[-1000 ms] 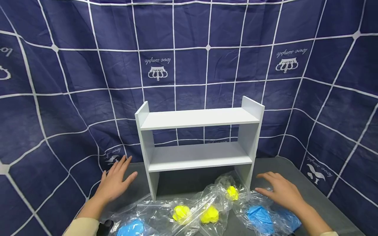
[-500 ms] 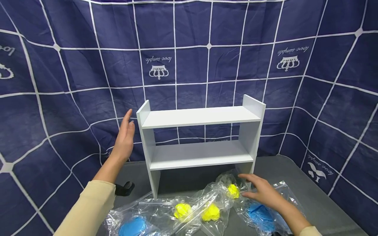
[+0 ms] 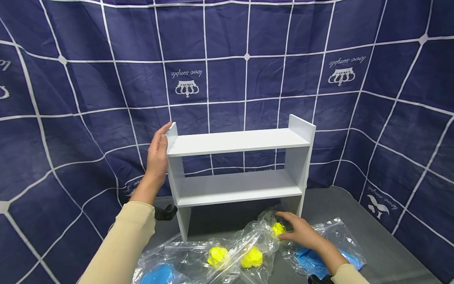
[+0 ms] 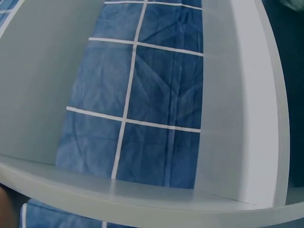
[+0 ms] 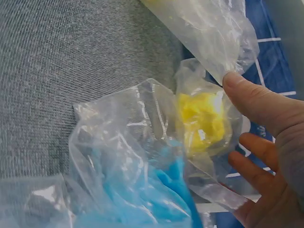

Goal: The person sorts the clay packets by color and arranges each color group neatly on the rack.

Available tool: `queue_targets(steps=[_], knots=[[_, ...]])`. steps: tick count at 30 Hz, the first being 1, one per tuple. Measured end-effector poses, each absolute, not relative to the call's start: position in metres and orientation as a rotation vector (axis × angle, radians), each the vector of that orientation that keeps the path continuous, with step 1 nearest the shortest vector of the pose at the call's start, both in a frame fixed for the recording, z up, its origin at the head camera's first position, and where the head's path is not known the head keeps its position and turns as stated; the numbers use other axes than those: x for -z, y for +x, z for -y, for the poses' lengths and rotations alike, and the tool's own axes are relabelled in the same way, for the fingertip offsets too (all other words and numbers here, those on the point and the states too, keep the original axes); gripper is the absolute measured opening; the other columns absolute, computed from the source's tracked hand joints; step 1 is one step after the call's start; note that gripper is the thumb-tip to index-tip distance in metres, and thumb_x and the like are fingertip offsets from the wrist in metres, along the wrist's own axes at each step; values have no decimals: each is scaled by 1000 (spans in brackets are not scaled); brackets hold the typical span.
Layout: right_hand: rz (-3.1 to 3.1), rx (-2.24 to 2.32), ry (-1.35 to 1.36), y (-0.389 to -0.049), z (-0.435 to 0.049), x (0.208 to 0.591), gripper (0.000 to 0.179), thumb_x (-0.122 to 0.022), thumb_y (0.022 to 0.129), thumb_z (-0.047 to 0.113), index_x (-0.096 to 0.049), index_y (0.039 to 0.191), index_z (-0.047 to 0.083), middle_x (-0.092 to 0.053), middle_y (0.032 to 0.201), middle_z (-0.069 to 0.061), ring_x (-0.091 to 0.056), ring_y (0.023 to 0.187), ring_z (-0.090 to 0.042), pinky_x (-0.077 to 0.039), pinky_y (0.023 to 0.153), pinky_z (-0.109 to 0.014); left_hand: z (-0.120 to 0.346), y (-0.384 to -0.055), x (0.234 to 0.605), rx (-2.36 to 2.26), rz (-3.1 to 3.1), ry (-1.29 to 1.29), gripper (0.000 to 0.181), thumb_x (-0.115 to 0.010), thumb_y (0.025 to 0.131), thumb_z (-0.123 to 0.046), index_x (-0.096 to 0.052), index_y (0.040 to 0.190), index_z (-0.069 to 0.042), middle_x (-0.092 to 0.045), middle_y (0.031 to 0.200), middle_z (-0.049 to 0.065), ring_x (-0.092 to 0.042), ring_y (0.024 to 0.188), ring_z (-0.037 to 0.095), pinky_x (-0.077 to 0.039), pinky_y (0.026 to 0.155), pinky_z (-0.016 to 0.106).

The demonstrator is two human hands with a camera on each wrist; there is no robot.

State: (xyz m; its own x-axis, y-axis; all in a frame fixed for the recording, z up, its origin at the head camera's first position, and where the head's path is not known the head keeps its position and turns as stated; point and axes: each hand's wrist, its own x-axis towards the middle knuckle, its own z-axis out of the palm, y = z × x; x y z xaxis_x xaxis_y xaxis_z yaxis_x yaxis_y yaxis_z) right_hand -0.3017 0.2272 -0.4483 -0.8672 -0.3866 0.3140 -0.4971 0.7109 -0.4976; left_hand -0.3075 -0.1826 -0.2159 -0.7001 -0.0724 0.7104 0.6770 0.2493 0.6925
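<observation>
A white two-tier shelf [image 3: 234, 189] stands in the middle of the head view. My left hand [image 3: 157, 157], fingers mostly straight, lies against the upper part of its left side panel. In the left wrist view the shelf boards [image 4: 259, 118] fill much of the picture, and only a sliver of that hand shows. Thumb and fingers apart, my right hand [image 3: 301, 232] hovers at a clear bag with a yellow lump [image 3: 278, 229] by the shelf's right foot. The right wrist view shows the yellow lump [image 5: 202, 121] between thumb and fingers, not gripped.
Two more yellow lumps [image 3: 217, 256] in clear bags lie before the shelf. Bags with blue contents lie at front left [image 3: 157, 274] and right [image 3: 312, 260]. A dark blue gridded cloth [image 3: 227, 79] hangs behind the grey surface [image 3: 386, 252].
My left hand has risen from the surface to the shelf's left panel. The right hand has moved left, from beside the shelf to the bagged yellow lump. The shelf stays put.
</observation>
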Motion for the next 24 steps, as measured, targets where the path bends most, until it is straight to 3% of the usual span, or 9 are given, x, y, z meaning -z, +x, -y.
queue_targets(steps=[7, 14, 17, 24], knots=[[2800, -922, 702, -311, -226, 463, 77, -80, 73, 37, -50, 137, 6, -54, 134, -22, -53, 119, -44, -45, 93, -60, 186, -325, 231, 1514, 1763, -598, 40, -27, 105, -21, -47, 128, 5, -41, 150, 10, -28, 145, 17, -14, 120, 38], [2818, -888, 748, -316, -227, 475, 75, -78, 75, 41, -51, 138, 11, -57, 131, -16, -56, 117, -39, -46, 93, -57, 180, -324, 231, 1390, 1660, -681, 36, -25, 104, -11, -45, 118, 16, -45, 139, 28, -33, 138, 37, -19, 117, 36], [2795, -836, 763, -319, -226, 476, 69, -77, 77, 38, -53, 136, 12, -59, 130, -14, -57, 116, -37, -46, 93, -54, 179, -325, 230, 1344, 1637, -679, 35, -25, 104, -10, -45, 116, 17, -46, 136, 30, -34, 137, 40, -22, 116, 31], [2778, -777, 754, -319, -222, 475, 53, -78, 77, 32, -62, 125, 16, -67, 120, -5, -63, 107, -31, -51, 87, -48, 182, -344, 240, 1313, 1572, -668, 34, -27, 104, -11, -46, 111, 15, -50, 131, 29, -40, 135, 32, -25, 113, 27]])
